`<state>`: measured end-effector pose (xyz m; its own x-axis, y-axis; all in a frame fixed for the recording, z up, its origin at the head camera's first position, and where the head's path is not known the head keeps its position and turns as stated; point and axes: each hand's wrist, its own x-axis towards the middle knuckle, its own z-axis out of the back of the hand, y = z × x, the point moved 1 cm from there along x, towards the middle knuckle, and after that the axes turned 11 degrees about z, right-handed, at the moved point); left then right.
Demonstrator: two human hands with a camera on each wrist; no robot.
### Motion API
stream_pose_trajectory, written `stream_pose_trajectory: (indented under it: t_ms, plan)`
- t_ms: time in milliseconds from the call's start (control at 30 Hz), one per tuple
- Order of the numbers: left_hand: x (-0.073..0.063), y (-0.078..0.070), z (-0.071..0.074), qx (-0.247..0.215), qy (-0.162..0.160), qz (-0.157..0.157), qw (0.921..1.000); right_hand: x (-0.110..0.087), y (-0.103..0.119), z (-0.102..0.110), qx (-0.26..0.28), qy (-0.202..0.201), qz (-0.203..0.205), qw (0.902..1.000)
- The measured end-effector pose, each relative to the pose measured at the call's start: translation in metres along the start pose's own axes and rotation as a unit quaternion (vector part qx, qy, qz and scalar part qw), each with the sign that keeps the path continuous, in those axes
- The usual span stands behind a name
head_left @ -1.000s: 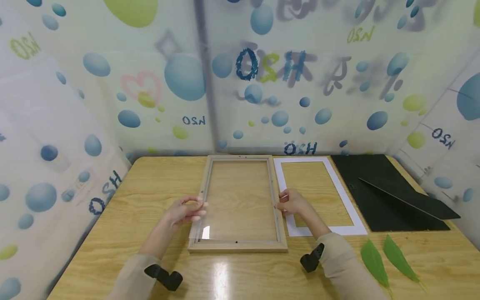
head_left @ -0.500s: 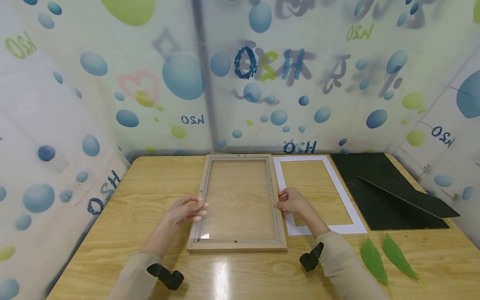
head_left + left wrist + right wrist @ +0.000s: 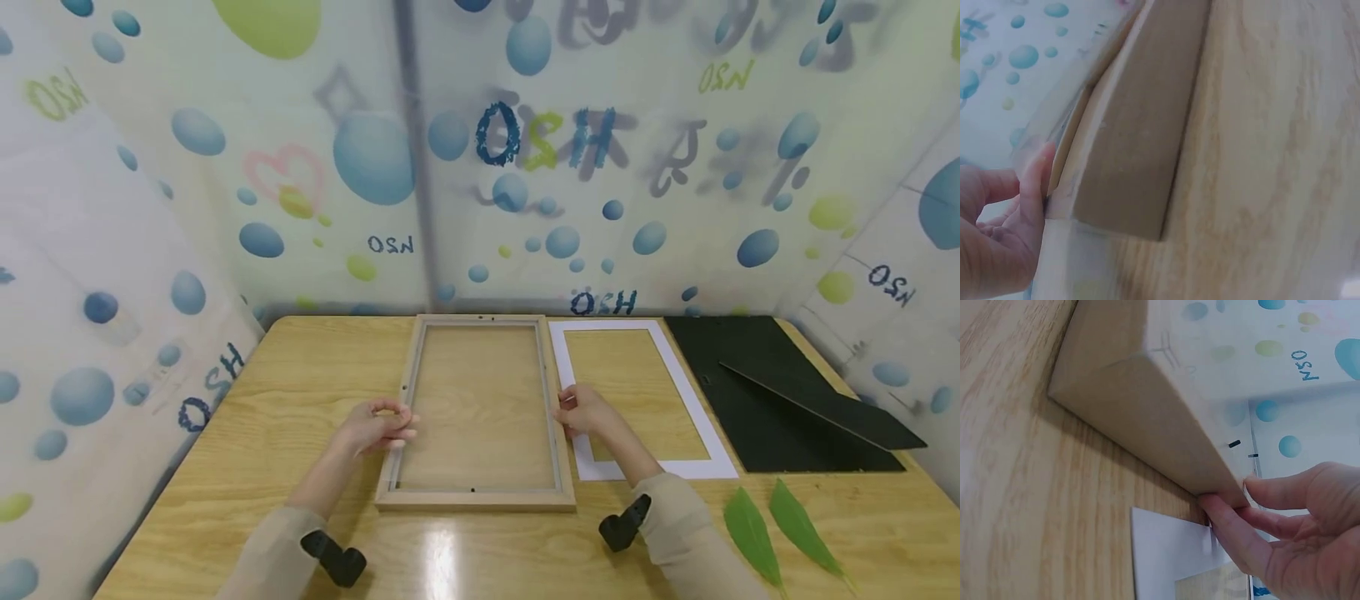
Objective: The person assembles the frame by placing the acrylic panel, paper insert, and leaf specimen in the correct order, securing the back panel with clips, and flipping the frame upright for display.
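Observation:
A light wooden picture frame (image 3: 476, 501) lies on the table, its recessed side up. My left hand (image 3: 377, 425) is at the frame's left side, thumb and fingertips pinching the edge of a clear sheet (image 3: 1044, 119), whose faint outline shows above the frame's edge in the left wrist view. On the frame's right side, my right hand (image 3: 588, 412) grips the wood. In the right wrist view its thumb is at the top edge and a finger (image 3: 1225, 519) lies against the outer side. Most of the clear sheet's outline is hard to make out in the head view.
A white mat (image 3: 660, 468) lies just right of the frame, partly under my right hand. Beyond it is a black backing board (image 3: 705, 350) with its stand flap (image 3: 832, 408) raised. Two green leaves (image 3: 753, 529) lie at the front right. A patterned curtain (image 3: 300, 208) hangs behind the table.
The clear sheet's lower left corner, with its bright reflection, showed over the frame's left side before and no longer stands out. Both hands stay almost in place; the head view shifts slightly.

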<state>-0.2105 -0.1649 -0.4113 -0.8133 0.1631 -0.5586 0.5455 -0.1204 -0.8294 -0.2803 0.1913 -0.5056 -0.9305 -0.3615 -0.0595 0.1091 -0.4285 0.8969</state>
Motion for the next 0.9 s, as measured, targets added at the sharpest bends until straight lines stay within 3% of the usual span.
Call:
stream_pose_trajectory:
  t_ms: [67, 300, 367, 433, 500, 567, 667, 767, 800, 900]
  plan:
    - [0.001, 0.001, -0.001, 0.005, -0.007, 0.001, 1.0000, 0.015, -0.028, 0.000, 0.009, -0.001, -0.023, 0.9997]
    - [0.001, -0.001, -0.008, 0.063, -0.067, -0.004, 0.9957, 0.018, -0.037, 0.000, 0.033, -0.021, -0.038, 0.9985]
    - [-0.001, -0.003, -0.011, 0.108, -0.099, -0.017, 0.9890, 0.021, -0.042, 0.000, 0.044, -0.025, -0.036, 0.9981]
    - [-0.003, -0.006, -0.015, 0.166, -0.130, -0.038, 0.9769, 0.024, -0.047, 0.000, 0.042, -0.032, -0.047, 0.9975]
    - [-0.006, -0.009, -0.019, 0.234, -0.161, -0.059, 0.9570, 0.025, -0.048, 0.002, 0.032, -0.030, -0.050, 0.9978]
    - [-0.009, -0.011, -0.023, 0.302, -0.187, -0.091, 0.9304, 0.021, -0.040, 0.003, 0.036, -0.025, -0.034, 0.9985]
    - [-0.013, -0.010, -0.031, 0.409, -0.220, -0.154, 0.8723, 0.002, -0.003, 0.003, 0.039, -0.029, -0.032, 0.9983]
    - [-0.014, -0.007, -0.038, 0.472, -0.255, -0.214, 0.8165, -0.025, 0.056, -0.001, 0.023, -0.040, -0.049, 0.9977]
    - [-0.015, -0.005, -0.040, 0.483, -0.260, -0.229, 0.8040, -0.034, 0.076, -0.003, 0.014, -0.045, -0.067, 0.9967]
    - [-0.018, -0.005, -0.042, 0.516, -0.266, -0.247, 0.7757, -0.046, 0.104, -0.006, -0.004, -0.051, -0.085, 0.9951]
